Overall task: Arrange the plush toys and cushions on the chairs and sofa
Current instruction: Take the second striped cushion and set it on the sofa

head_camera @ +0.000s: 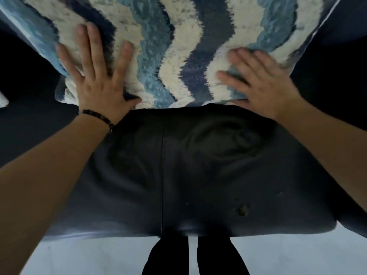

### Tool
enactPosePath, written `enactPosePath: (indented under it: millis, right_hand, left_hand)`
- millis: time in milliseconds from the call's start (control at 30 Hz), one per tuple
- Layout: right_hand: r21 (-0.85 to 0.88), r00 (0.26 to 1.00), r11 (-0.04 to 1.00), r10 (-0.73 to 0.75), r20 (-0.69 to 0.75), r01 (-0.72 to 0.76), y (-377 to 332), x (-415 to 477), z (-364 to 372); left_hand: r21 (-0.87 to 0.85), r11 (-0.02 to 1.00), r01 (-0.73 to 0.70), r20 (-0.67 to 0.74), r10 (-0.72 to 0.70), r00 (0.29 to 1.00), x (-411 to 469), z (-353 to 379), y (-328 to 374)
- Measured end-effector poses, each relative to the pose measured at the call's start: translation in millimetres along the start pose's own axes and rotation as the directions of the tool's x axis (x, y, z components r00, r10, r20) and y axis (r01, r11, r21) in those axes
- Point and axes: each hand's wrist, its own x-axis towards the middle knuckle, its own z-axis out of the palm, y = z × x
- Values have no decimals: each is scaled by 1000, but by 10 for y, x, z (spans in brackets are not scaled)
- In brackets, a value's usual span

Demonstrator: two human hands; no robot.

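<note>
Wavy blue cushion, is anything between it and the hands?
No, nothing visible. The left hand and the right hand both lie flat right on the wavy blue cushion, which rests on the dark leather seat.

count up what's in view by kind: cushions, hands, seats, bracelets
cushion: 1, wavy blue, navy and cream pile
hands: 2, left hand and right hand, both laid flat on the cushion
dark seat: 1, with the cushion standing at its back
bracelet: 1, on the left wrist
total: 5
</note>
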Motion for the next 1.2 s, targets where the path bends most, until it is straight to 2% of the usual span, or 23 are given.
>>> enactPosePath:
  millis: [67, 167, 233, 300, 367, 433, 467, 533, 600, 633, 667, 767, 800, 833, 867, 900, 933, 967, 1000, 1033, 1100, 1200]
  right_hand:
    - [-51, 991, 993, 112, 71, -109, 167, -434, -58]
    - [26, 968, 973, 224, 116, -229, -6, -571, -225]
    - [95, 972, 967, 234, 27, -236, -209, -274, -382]
    - [161, 969, 965, 226, -102, -208, -364, 214, -565]
    - [224, 958, 958, 223, -182, -181, -448, 756, -722]
    - [225, 966, 963, 191, -175, -150, -478, 1196, -806]
    - [211, 977, 967, 169, -131, -139, -481, 1339, -804]
    - [195, 988, 970, 153, -29, -145, -458, 1427, -736]
    - [198, 988, 968, 157, 4, -155, -425, 1330, -621]
    - [188, 989, 971, 149, 3, -147, -411, 1262, -563]
    - [170, 990, 976, 140, -3, -137, -405, 1203, -519]
    - [126, 990, 983, 138, -20, -134, -420, 1134, -484]
    - [135, 990, 982, 138, -12, -135, -426, 1131, -496]
    - [149, 991, 980, 134, -6, -131, -431, 1133, -516]
    - [161, 992, 979, 126, -7, -124, -436, 1134, -542]
    - [168, 993, 980, 114, -13, -110, -428, 1124, -558]
    - [170, 995, 981, 99, -21, -94, -401, 1111, -571]
    - [165, 995, 983, 92, -30, -86, -347, 1097, -589]
    - [157, 994, 983, 101, -36, -94, -264, 1074, -607]
    - [152, 990, 980, 135, -34, -128, -175, 1049, -622]
    - [152, 969, 958, 249, -9, -244, -33, 991, -645]
    - [128, 910, 902, 413, 31, -413, -93, 890, -725]
  left_hand:
    - [-18, 1000, 10, 3, -10, 1000, -43, -22, 55]
    - [-70, 996, 59, -38, -62, 997, -100, -95, 172]
    - [-163, 978, 128, -112, -147, 983, -140, -167, 270]
    - [-309, 915, 259, -161, -319, 934, -202, -261, 408]
    - [-482, 777, 404, -140, -524, 840, -272, -319, 579]
    - [-653, 574, 494, -41, -679, 733, -303, -303, 770]
    - [-730, 452, 512, 26, -731, 682, -267, -280, 837]
    - [-859, 140, 492, 196, -799, 569, -84, -203, 845]
    - [-881, -147, 450, 355, -833, 424, 204, -188, 663]
    - [-869, -219, 444, 406, -829, 385, 324, -182, 537]
    - [-855, -246, 457, 436, -818, 376, 404, -183, 424]
    - [-846, -266, 461, 465, -793, 394, 376, -192, 250]
    - [-855, -225, 468, 432, -809, 400, 315, -244, 255]
    - [-863, -102, 494, 339, -843, 418, 242, -306, 278]
    - [-844, 114, 525, 182, -858, 480, 194, -380, 297]
    - [-764, 377, 524, 14, -802, 598, 185, -434, 288]
    - [-619, 618, 485, -116, -683, 721, 231, -487, 242]
    - [-459, 776, 432, -176, -556, 812, 342, -542, 151]
    - [-339, 854, 395, -175, -470, 865, 488, -591, 43]
    - [-273, 877, 395, -136, -442, 887, 637, -635, -81]
    - [-235, 861, 451, -43, -473, 880, 836, -686, -278]
    - [-247, 830, 500, -42, -525, 850, 747, -683, -197]
